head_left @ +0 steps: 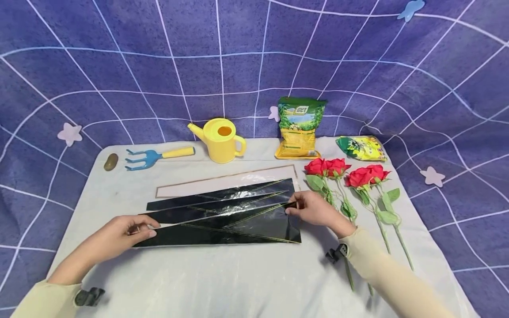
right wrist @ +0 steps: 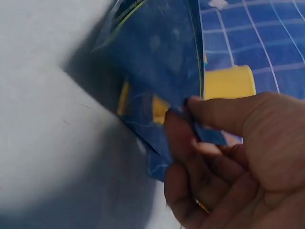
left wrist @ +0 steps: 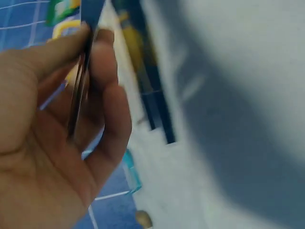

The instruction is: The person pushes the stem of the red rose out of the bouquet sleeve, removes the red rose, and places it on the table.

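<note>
Glossy black wrapping paper (head_left: 246, 227) with thin gold lines lies folded in long overlapping strips at the middle of the table. My left hand (head_left: 129, 232) pinches its left end between thumb and fingers; the left wrist view shows the sheet edge-on in that grip. At the upper right edge, my right hand (head_left: 312, 207) pinches the paper, also seen up close in the right wrist view, where the held sheet (right wrist: 157, 62) slants upward. The front sheet is lifted between both hands. Behind it lies a pale sheet (head_left: 234, 182) with a brown border.
A yellow watering can (head_left: 220, 148), a blue hand fork (head_left: 149, 158) and a brown stone (head_left: 111, 162) stand along the back left. A green-and-yellow bag (head_left: 299, 132) and a small packet (head_left: 362, 148) are at the back right. Red roses (head_left: 359, 176) with long stems lie on the right.
</note>
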### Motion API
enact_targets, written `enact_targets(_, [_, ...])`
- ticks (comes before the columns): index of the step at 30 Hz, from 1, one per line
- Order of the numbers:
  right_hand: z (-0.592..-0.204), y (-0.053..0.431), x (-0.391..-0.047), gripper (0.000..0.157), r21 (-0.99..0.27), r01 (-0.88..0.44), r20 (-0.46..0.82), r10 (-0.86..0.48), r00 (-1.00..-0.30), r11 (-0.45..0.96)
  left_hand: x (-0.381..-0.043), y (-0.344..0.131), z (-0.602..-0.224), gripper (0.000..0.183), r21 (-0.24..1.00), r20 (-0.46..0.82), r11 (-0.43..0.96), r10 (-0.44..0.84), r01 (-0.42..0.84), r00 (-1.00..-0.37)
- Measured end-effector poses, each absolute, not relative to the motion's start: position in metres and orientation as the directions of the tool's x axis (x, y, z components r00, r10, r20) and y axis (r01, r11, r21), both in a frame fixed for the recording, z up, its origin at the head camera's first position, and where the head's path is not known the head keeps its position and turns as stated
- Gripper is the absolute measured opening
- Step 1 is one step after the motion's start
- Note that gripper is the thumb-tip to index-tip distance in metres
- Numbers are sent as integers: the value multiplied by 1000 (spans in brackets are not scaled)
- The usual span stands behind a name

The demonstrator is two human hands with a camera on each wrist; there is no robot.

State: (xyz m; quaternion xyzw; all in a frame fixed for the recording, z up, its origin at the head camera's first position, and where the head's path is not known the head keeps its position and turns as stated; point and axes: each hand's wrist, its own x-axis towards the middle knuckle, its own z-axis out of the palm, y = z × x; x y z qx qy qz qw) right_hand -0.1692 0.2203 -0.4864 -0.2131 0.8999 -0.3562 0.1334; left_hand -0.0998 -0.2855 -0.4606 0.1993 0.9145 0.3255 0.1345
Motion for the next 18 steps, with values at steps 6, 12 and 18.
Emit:
enact_targets(6, [-495,206,-164,16,-495,-372,-30,-444,-896,785,-101,-278,-488,11,379,-71,877,348,297,-935])
enact_targets(12, [-500,204,-159,27,-375,-384,-11,-418,-908,844,-102,-269,-496,13,222,-82,940,282,258,-956])
enact_targets(18, [-488,208,-156,56,-291,-420,84,-415,-906,860,-102,-258,-489,30,111,93,937,323,332,-942])
